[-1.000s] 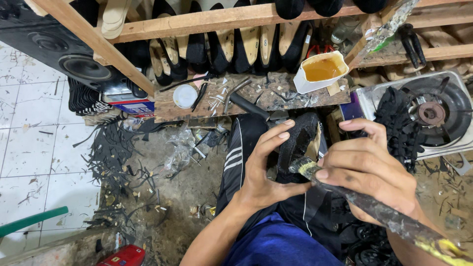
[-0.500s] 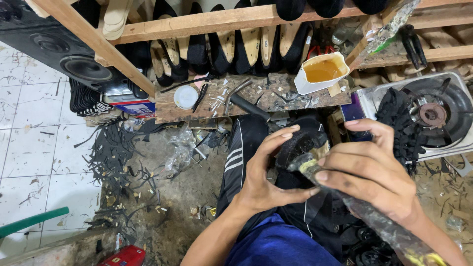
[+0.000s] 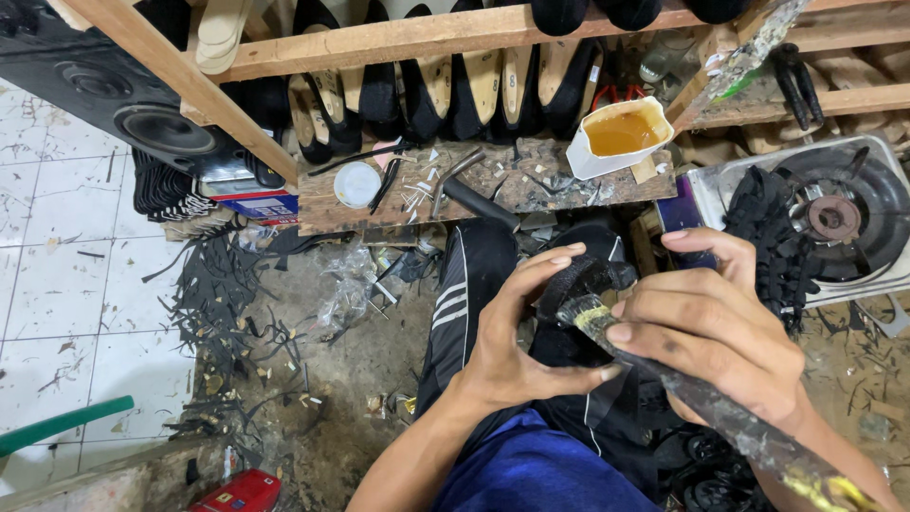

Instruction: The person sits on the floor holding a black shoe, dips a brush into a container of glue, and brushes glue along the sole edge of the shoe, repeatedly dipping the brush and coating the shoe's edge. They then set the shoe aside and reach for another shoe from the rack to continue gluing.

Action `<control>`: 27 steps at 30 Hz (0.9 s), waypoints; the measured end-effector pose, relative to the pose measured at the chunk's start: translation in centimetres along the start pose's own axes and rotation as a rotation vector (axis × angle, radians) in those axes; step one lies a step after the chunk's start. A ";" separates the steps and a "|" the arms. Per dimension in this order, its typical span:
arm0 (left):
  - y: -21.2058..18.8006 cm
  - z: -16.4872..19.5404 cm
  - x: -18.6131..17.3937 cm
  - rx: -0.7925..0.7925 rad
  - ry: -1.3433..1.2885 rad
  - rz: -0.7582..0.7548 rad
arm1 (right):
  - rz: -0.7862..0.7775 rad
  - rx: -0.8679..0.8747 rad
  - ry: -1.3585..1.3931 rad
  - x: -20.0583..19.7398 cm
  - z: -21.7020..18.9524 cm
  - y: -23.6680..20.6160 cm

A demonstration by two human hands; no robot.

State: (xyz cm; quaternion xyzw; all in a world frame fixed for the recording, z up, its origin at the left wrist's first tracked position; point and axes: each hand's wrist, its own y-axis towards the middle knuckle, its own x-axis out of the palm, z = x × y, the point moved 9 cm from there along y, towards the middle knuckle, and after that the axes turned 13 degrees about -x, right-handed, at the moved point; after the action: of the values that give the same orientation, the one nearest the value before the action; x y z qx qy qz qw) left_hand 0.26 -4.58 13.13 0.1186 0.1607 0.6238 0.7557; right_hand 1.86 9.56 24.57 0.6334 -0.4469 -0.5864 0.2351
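The left hand (image 3: 517, 341) curls its fingers around a black shoe piece (image 3: 580, 284). The right hand (image 3: 706, 327) pinches a glue-crusted brush (image 3: 682, 384), bristles touching the piece.

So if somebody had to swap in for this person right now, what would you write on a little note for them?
Left hand: cupped around a black shoe part, gripping it over the lap.
Right hand: grips a glue-caked brush, its yellowish tip touching the black shoe part.
Nearby: an open white container of amber glue stands on the low wooden bench; black shoe pieces hang in the wooden rack above; a stove sits to the right.
Done: the brush tip looks wet and is on the piece.
Left: how much of the piece is coated cannot be told; the hands hide most of it.
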 end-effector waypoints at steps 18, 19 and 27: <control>-0.3 -0.9 0.8 -0.210 -0.123 -0.111 | -0.150 -0.160 -0.006 0.3 0.2 -0.7; -0.2 -1.0 0.9 -0.229 -0.145 -0.119 | -0.151 -0.171 -0.013 0.3 0.3 -0.7; 0.3 -1.5 0.9 -0.286 -0.120 -0.150 | -0.157 -0.117 -0.093 0.1 0.9 -0.7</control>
State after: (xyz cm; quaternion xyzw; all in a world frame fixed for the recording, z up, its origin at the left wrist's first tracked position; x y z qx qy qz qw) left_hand -0.40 -3.69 11.80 0.0344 0.0333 0.5738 0.8176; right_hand 1.21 10.03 23.78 0.6236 -0.3716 -0.6568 0.2040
